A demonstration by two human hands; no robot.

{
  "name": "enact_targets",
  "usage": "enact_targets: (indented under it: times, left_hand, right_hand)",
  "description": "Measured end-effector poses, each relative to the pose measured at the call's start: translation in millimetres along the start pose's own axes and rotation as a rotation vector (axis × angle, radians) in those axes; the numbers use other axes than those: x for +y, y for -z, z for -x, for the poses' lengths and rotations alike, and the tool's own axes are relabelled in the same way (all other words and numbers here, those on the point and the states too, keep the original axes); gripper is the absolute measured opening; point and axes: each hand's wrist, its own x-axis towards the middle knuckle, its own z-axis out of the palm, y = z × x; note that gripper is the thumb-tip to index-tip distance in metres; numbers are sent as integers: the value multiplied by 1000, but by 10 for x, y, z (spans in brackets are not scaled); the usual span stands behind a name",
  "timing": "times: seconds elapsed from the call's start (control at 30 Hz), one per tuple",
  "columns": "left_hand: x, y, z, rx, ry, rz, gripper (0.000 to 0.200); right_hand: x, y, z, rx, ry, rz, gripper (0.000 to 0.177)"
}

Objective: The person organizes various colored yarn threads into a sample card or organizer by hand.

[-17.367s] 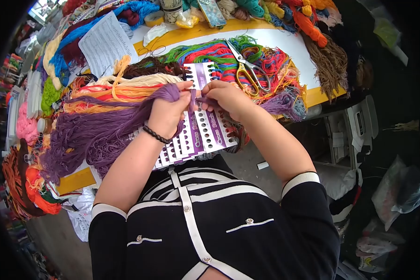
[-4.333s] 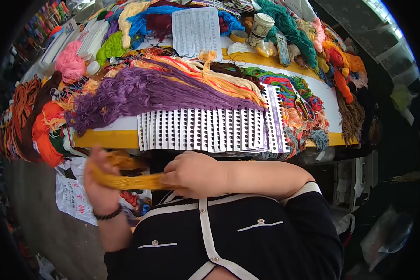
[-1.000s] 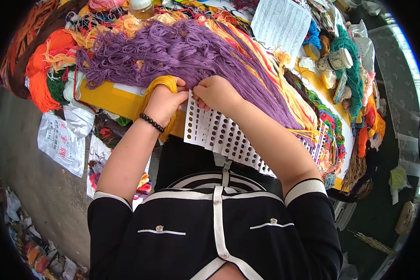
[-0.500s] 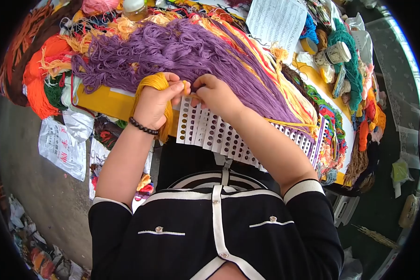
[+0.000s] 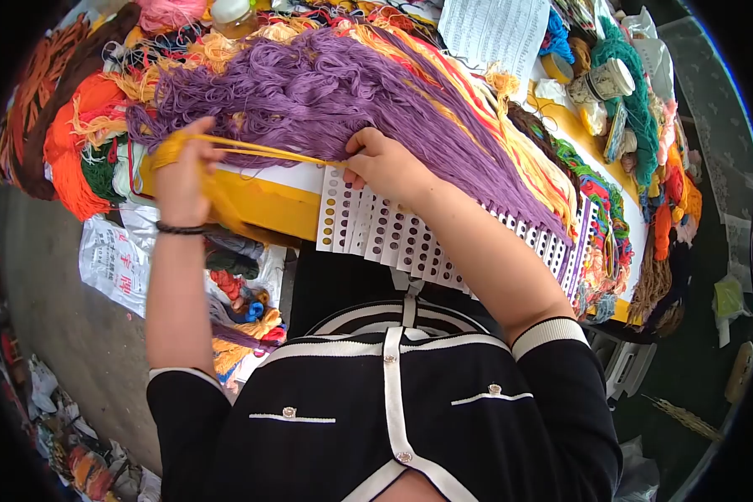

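A skein of yellow embroidery thread (image 5: pixel 168 151) is looped over my left hand (image 5: pixel 186 177), which is blurred by motion at the left of the table edge. From it several yellow strands stretch almost level across to my right hand (image 5: pixel 381 170). The fingers of my right hand are pinched on the strands' end, just above a row of white cards punched with round holes (image 5: pixel 376 227). A large heap of purple thread (image 5: pixel 309 92) lies right behind both hands, its straight lengths running down to the cards on the right.
Orange thread (image 5: pixel 75 151) hangs off the table's left end. A printed sheet (image 5: pixel 489 38), a lidded jar (image 5: pixel 234 15) and a patterned white cup (image 5: pixel 604 81) stand or lie at the back. A white plastic bag (image 5: pixel 113 263) hangs at lower left, above grey floor.
My left hand has moved left, away from my right hand, drawing the yellow strands out taut between them. My right hand stays nearly in place by the cards.
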Motion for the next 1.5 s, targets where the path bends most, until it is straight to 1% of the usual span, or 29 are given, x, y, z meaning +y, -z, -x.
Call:
enact_targets:
  times: [0.03,0.1,0.13,0.2,0.23,0.3,0.33,0.4,0.47,0.5,0.6,0.67,0.73,0.8,0.83,0.87,0.9,0.97,1.0,1.03,1.07,1.1,1.17,1.23,1.3,1.33,1.37,1.43,1.5]
  left_hand:
    - [64,262,-54,-6,-19,38,31]
    - [150,962,-211,-269,-125,570,37]
    - [280,951,-149,-273,-128,565,37]
    - [490,849,-3,196,-125,510,41]
    - [413,896,45,186,1,455,45]
    - [299,603,374,42,42,331,48]
    - [280,471,552,-36,99,313,46]
    - [70,551,758,-325,147,394,45]
    - [166,222,1031,-439,197,561,43]
    - [171,142,1102,-504,206,642,45]
    - [232,3,1241,-530,177,735,46]
    - [141,45,1226,-322,81,576,46]
    - [-58,144,1196,-329,191,499,44]
    - [-326,282,1196,-529,378,480,44]
    - [-480,219,1277,-520,370,477,44]
    - [-620,92,1440,-619,389,541,50]
    - [-693,12,1591,-710,400,601,56]
    - [-691,-15,1780,-719,653,993,64]
    - [-720,-43,1854,-523,702,940,60]
    - [-762,-80,1902,-331,753,888,58]
    - [-806,-133,1939,-466,640,905,50]
    - [-907,-149,1931,-450,621,909,50]
    - [-1128,-174,1911,-655,358,1268,52]
    - [-965,-178,1912,-668,358,1180,60]
    - [-563,-295,1950,-545,478,696,67]
    - [-639,-193,1906,-619,408,934,63]
    - [-576,-182,1874,-612,408,936,63]
    - [-306,-244,1755,-141,302,727,56]
    - [-340,32,1574,-249,214,819,52]
  right_hand:
    - [20,6,-11,-1,1,-2,25]
    - [102,9,-83,-16,37,-42,27]
    - [142,-18,-134,-15,41,-46,27]
    - [254,-54,-208,81,155,138,25]
    - [297,-77,-232,136,239,225,23]
    - [250,-186,-96,330,364,333,22]
    - [274,-303,-39,363,481,215,22]
    - [61,-539,280,197,587,-18,37]
    - [-4,-756,480,74,898,27,60]
    - [-48,-812,574,-134,938,-131,70]
    - [72,-1115,627,-283,750,-50,63]
    - [125,-1214,638,-313,668,-9,58]
    - [61,-1188,810,-627,82,-357,45]
    - [-4,-1220,881,-617,161,-334,41]
    - [-35,-1257,917,-613,232,-308,38]
    - [-70,-1325,977,-201,376,1,32]
    - [-42,-1268,987,-220,236,-236,29]
    - [147,-1310,715,-267,-105,-753,22]
    - [287,-1422,577,-244,-239,-773,14]
    - [262,-1398,637,-400,-165,-682,17]
    - [224,-1408,702,-440,-93,-673,25]
    - [154,-1395,794,-477,-28,-668,33]
    - [119,-1308,790,-548,-194,-882,43]
    - [213,-1376,676,-572,-320,-905,45]
    - [191,-1424,789,-663,-183,-903,47]
    - [113,-1411,868,-627,-83,-782,48]
    - [141,-1379,872,-633,-87,-781,48]
    - [221,-1334,832,-692,35,-585,48]
    - [251,-1362,794,-642,61,-464,46]
